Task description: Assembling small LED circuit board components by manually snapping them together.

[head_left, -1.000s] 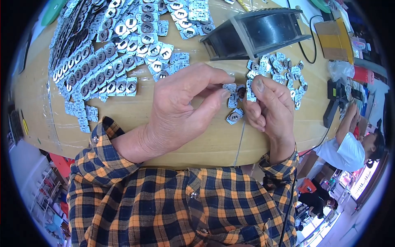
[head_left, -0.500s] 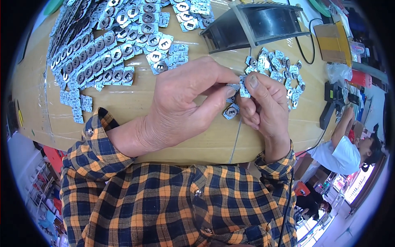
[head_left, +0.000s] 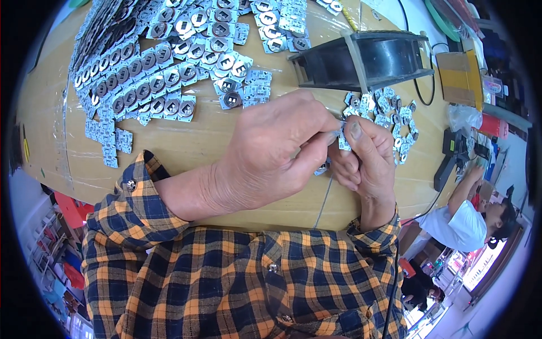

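Both hands meet over the wooden table (head_left: 186, 144), near its front edge. The left hand (head_left: 271, 152) is curled, and its thumb and fingers pinch a small silver part (head_left: 342, 137). The right hand (head_left: 367, 161) is also curled and pinches the same part from the other side, with its thumb on top. So the part sits between the fingertips of the two hands, a little above the table, and most of it is hidden by the fingers. One more part (head_left: 322, 168) shows just under the left fingers; I cannot tell if a hand holds it. A loose pile (head_left: 389, 113) of the same parts lies just behind the right hand. Behind the pile stands a black fan (head_left: 372, 59). Rows of parts (head_left: 169, 62) cover the table far left of the hands.
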Available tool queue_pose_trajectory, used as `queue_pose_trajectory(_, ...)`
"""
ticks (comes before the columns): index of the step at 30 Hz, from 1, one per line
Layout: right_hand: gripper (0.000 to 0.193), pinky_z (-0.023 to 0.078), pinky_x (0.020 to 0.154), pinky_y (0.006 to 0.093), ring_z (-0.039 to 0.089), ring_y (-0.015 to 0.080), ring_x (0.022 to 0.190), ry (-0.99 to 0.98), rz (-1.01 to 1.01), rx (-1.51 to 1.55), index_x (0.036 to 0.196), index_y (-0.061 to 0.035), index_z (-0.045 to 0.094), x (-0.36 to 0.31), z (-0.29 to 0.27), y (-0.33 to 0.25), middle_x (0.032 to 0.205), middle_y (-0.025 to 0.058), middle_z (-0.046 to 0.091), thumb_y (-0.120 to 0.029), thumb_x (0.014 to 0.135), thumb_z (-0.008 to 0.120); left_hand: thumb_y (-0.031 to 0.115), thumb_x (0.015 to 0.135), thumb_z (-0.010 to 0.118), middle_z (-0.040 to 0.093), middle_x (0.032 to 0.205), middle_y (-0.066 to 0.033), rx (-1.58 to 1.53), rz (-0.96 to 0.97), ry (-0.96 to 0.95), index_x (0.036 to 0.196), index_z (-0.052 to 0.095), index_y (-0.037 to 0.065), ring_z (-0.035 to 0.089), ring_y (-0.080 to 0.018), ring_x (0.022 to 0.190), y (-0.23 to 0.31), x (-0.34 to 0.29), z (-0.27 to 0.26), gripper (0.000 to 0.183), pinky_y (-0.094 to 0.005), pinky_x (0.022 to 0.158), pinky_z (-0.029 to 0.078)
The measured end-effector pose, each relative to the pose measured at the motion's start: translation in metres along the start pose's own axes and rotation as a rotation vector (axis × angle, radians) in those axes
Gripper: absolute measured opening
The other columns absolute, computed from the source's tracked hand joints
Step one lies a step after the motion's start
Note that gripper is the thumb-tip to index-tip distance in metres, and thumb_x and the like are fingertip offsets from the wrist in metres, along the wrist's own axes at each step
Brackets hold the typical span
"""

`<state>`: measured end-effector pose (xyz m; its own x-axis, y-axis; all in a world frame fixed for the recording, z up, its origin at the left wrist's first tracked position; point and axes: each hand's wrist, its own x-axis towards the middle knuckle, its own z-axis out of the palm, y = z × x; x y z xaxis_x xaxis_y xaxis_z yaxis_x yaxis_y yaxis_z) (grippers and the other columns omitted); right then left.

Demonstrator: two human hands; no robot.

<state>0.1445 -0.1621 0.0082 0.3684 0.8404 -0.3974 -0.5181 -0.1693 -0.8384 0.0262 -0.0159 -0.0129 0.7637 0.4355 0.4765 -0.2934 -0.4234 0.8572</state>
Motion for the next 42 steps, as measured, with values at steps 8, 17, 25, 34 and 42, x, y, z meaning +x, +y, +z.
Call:
queue_pose_trajectory(8, 0.033, 0.027, 0.032, 0.0196, 0.033, 0.0037, 0.038, 0.065, -0.017, -0.091, 0.080, -0.0037, 0.047, -0.0006, 0.0025, 0.0015, 0.057, 0.0017, 0.045, -0.027, 0.103, 0.044, -0.010, 0.072, 0.070, 0.063, 0.074, -0.0093, -0.010, -0.012, -0.001, 0.090, 0.066, -0.002, 0.061, -0.0155, 0.062, -0.0060, -0.0004, 0.0006, 0.020, -0.0248, 0.054, 0.046)
queue_pose_trajectory(17, 0.028, 0.029, 0.037, 0.0195, 0.036, 0.0033, 0.040, 0.089, 0.001, -0.149, 0.080, -0.0025, 0.050, -0.0022, -0.0011, 0.0003, 0.057, 0.0010, 0.048, -0.020, 0.101, 0.044, -0.011, 0.072, 0.069, 0.065, 0.078, -0.0114, -0.008, -0.016, -0.024, 0.091, 0.066, -0.002, 0.063, -0.0192, 0.068, -0.0070, 0.0011, -0.0004, 0.022, -0.0264, 0.059, 0.048)
queue_pose_trajectory(25, 0.027, 0.027, 0.039, 0.0180, 0.037, 0.0009, 0.041, 0.136, -0.039, -0.165, 0.076, -0.0028, 0.055, -0.0011, 0.0017, -0.0004, 0.054, -0.0027, 0.049, -0.017, 0.099, 0.050, -0.012, 0.072, 0.068, 0.066, 0.079, -0.0115, -0.002, -0.044, -0.046, 0.093, 0.066, -0.002, 0.063, -0.0197, 0.069, -0.0041, 0.0005, -0.0035, 0.023, -0.0264, 0.060, 0.048)
queue_pose_trajectory(34, 0.032, 0.025, 0.036, 0.0203, 0.033, 0.0033, 0.040, 0.145, -0.058, -0.233, 0.073, -0.0043, 0.046, -0.0009, 0.0015, 0.0005, 0.054, -0.0002, 0.044, -0.021, 0.100, 0.046, -0.011, 0.073, 0.065, 0.067, 0.083, -0.0117, -0.040, -0.023, -0.068, 0.095, 0.066, -0.002, 0.064, -0.0191, 0.072, -0.0048, 0.0007, -0.0036, 0.024, -0.0266, 0.061, 0.049)
queue_pose_trajectory(42, 0.034, 0.028, 0.041, 0.0217, 0.036, 0.0035, 0.044, 0.151, -0.227, -0.603, 0.075, 0.0009, 0.055, -0.0075, -0.0031, -0.0073, 0.055, -0.0012, 0.047, -0.022, 0.100, 0.049, -0.010, 0.076, 0.063, 0.065, 0.082, -0.0095, -0.273, -0.233, -0.236, 0.095, 0.065, -0.003, 0.064, -0.0141, 0.073, 0.0017, -0.0022, -0.0047, 0.020, -0.0233, 0.060, 0.049)
